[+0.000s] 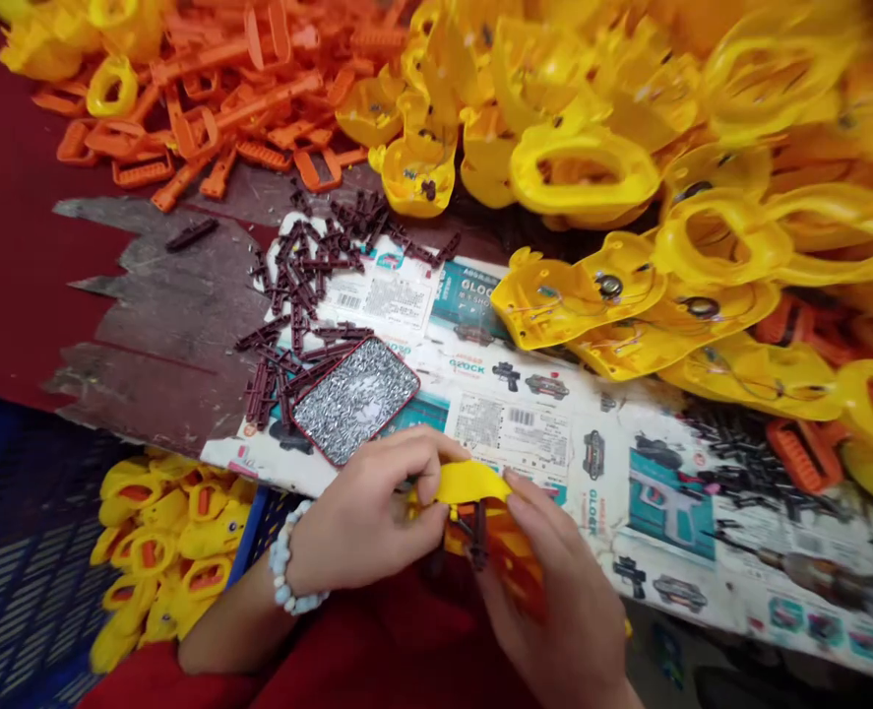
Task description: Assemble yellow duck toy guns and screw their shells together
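Note:
Close to my body, my left hand (377, 507) pinches the left side of a yellow plastic toy shell (472, 483). On its other side, my right hand (569, 591) wraps its fingers around the same shell. A dark brown plastic strip (478, 537) stands at the shell's opening, and an orange part (525, 576) shows inside; my fingers hide much of the shell. Just beyond my left hand lies a shallow red-rimmed tray (319, 451) with many small silver screws (347, 399). Loose dark brown strips (295, 286) are heaped behind and beside the tray.
Flattened printed cardboard (466, 369) covers the table (162, 295). Orange handle pieces (207, 108) pile up at the back left. Yellow half shells with wires (620, 276) fill the back and right. Small black parts (753, 463) lie right. A blue crate (8, 512) below left holds yellow toys (162, 537).

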### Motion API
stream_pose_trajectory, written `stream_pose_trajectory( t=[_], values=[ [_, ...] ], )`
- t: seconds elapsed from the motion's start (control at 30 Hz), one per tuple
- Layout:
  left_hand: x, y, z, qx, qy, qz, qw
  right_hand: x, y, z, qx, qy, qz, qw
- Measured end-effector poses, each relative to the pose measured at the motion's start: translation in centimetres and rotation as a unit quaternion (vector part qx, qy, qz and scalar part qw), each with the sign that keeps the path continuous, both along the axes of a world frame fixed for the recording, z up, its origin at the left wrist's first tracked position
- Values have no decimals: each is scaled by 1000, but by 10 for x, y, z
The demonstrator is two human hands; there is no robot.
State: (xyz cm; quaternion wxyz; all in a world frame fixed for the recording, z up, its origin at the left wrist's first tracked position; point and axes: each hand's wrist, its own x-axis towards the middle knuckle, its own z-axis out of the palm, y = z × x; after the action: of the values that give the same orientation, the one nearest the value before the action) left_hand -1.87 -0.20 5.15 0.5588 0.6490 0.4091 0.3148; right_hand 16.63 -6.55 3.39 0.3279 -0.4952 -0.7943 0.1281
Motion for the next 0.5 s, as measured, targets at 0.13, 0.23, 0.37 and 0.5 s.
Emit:
stream_pose_trajectory(
  t=[0.13, 0.23, 0.37, 0.5],
  values=[
    [-4, -1, -6, -60, -90, 9, 994, 15, 22, 13, -139, 53, 22, 989],
    [-6, -7, -14, -124, -197, 19, 972, 30, 50, 17, -165, 256, -49, 951],
    [0, -32, -33, -214, -223, 107, 945, 29, 80, 8, -29, 432, -152, 888],
    [-19, -44, -53, -195, -124, 355, 906, 19, 92, 10, 1, 339, -78, 938]
  ],
)
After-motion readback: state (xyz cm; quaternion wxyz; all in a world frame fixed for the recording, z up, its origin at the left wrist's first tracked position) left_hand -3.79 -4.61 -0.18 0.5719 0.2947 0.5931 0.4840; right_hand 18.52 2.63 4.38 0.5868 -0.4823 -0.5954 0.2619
